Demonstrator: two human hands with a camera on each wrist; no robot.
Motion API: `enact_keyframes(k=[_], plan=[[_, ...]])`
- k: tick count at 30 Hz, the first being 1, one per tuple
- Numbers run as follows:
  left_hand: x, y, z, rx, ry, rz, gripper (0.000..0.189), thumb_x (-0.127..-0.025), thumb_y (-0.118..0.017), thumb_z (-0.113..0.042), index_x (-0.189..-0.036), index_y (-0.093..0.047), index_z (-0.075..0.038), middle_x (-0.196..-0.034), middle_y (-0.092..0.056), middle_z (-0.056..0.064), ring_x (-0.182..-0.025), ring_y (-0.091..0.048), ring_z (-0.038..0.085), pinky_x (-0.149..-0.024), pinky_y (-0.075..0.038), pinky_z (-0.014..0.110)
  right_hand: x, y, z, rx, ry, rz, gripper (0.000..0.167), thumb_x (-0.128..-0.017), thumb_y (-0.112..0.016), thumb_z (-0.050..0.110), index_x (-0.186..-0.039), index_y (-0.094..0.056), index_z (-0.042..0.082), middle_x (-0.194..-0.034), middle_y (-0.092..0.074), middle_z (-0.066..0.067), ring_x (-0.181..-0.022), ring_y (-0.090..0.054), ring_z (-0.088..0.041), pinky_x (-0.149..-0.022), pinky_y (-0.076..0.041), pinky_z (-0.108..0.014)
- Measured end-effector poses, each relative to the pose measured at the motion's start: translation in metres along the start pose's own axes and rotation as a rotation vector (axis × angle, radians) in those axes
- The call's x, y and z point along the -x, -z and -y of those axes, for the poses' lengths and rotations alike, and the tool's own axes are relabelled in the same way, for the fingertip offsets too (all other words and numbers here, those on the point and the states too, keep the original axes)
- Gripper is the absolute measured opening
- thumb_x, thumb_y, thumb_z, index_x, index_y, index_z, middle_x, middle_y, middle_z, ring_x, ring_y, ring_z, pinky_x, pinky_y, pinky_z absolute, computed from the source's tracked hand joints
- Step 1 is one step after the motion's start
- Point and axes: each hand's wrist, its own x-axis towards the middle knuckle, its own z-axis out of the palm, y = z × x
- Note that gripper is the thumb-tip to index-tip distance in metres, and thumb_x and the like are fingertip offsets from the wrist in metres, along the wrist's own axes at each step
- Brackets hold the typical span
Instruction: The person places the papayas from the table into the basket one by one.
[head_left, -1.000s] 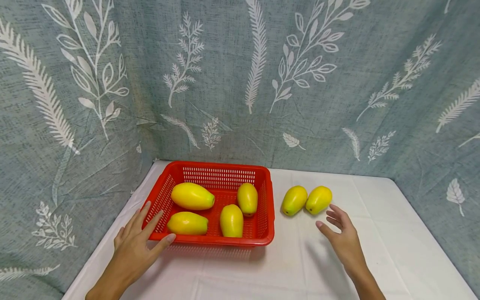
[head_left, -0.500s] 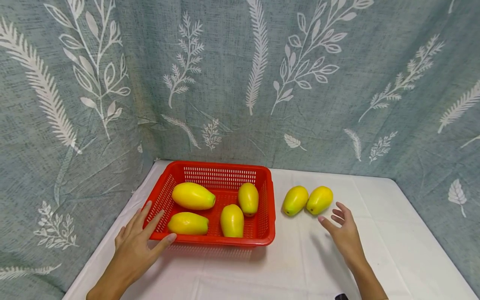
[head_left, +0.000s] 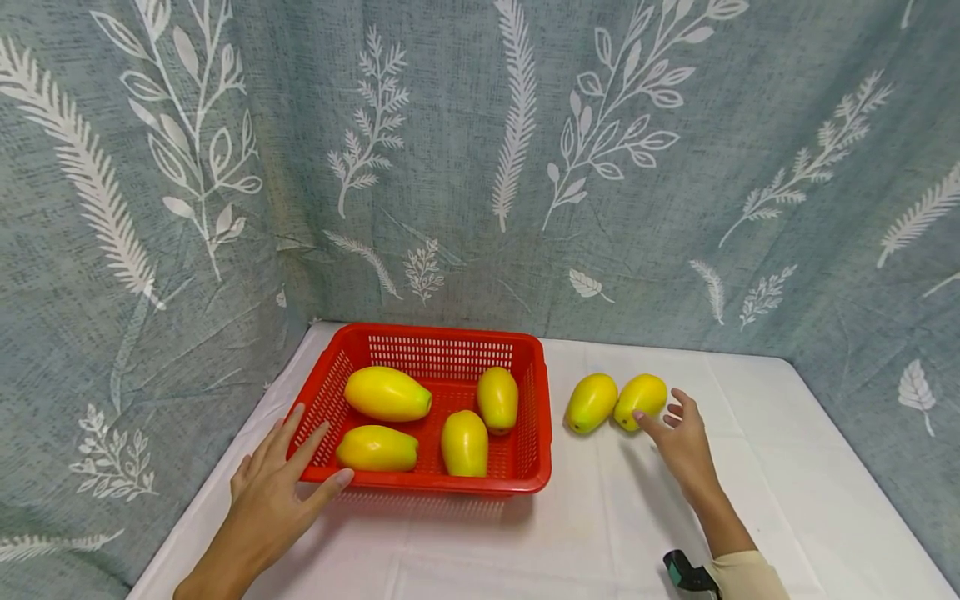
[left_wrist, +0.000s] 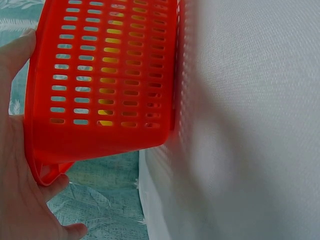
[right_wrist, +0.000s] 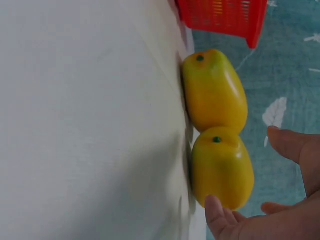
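A red plastic basket (head_left: 542,417) holds several yellow papayas, among them a large papaya (head_left: 387,393) at the back left. My left hand (head_left: 273,496) rests on its front-left corner, fingers spread; the left wrist view shows the thumb (left_wrist: 22,50) along the rim. To the right of the basket, a papaya (head_left: 591,403) and a second papaya (head_left: 645,396) lie side by side, touching, on the white cloth. My right hand (head_left: 684,446) is at the right one, thumb and fingers apart on either side of it. Whether they touch it I cannot tell.
A white cloth (head_left: 570,533) covers the table. Blue-green curtain (head_left: 450,167) with white leaf prints stands close behind and along both sides. A dark device (head_left: 686,575) is by the right sleeve (head_left: 746,575).
My right hand first drew slightly to the right, then moved forward to the rightmost papaya. The right sleeve and the dark device have come into view. The left hand stays at the basket.
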Motion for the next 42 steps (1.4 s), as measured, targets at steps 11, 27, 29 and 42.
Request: enact_keyframes(k=[11,27,29,42], plan=[[0.000,-0.001,0.002,-0.003,-0.013,-0.013,0.086,-0.094,-0.070,-0.060,-0.158,-0.049,-0.006,-0.174,-0.020,0.023,-0.152,-0.022,0.054,-0.105,-0.020,0.084,-0.026,-0.004,-0.002,0.050,-0.029,-0.006,0.096,-0.104,-0.067,0.035,-0.167,-0.007,-0.005,-0.161,-0.029,-0.040,-0.144,-0.041,-0.052,-0.115,-0.045,-0.060],[0.000,-0.003,0.005,-0.010,-0.031,-0.043,0.083,-0.094,-0.072,-0.058,-0.155,-0.053,-0.006,-0.172,-0.024,0.023,-0.152,-0.026,0.053,-0.103,-0.023,0.082,-0.043,-0.014,0.006,0.104,-0.064,0.034,0.095,-0.104,-0.063,0.043,-0.166,-0.009,-0.004,-0.163,-0.021,-0.042,-0.148,-0.034,-0.054,-0.123,-0.031,-0.065],[0.000,-0.003,0.005,-0.010,-0.034,-0.047,0.082,-0.094,-0.073,-0.058,-0.155,-0.053,-0.007,-0.172,-0.025,0.024,-0.152,-0.026,0.053,-0.103,-0.023,0.082,-0.044,-0.016,0.006,0.108,-0.070,0.035,0.094,-0.104,-0.063,0.042,-0.167,-0.009,-0.003,-0.164,-0.021,-0.041,-0.148,-0.033,-0.054,-0.123,-0.030,-0.066],[0.000,-0.002,0.005,-0.012,-0.026,-0.033,0.082,-0.095,-0.071,-0.059,-0.155,-0.053,-0.007,-0.172,-0.024,0.024,-0.152,-0.024,0.054,-0.104,-0.022,0.082,-0.045,-0.020,0.004,0.088,-0.059,0.023,0.089,-0.102,-0.064,0.031,-0.168,-0.013,0.002,-0.164,-0.027,-0.038,-0.147,-0.037,-0.052,-0.122,-0.033,-0.065]])
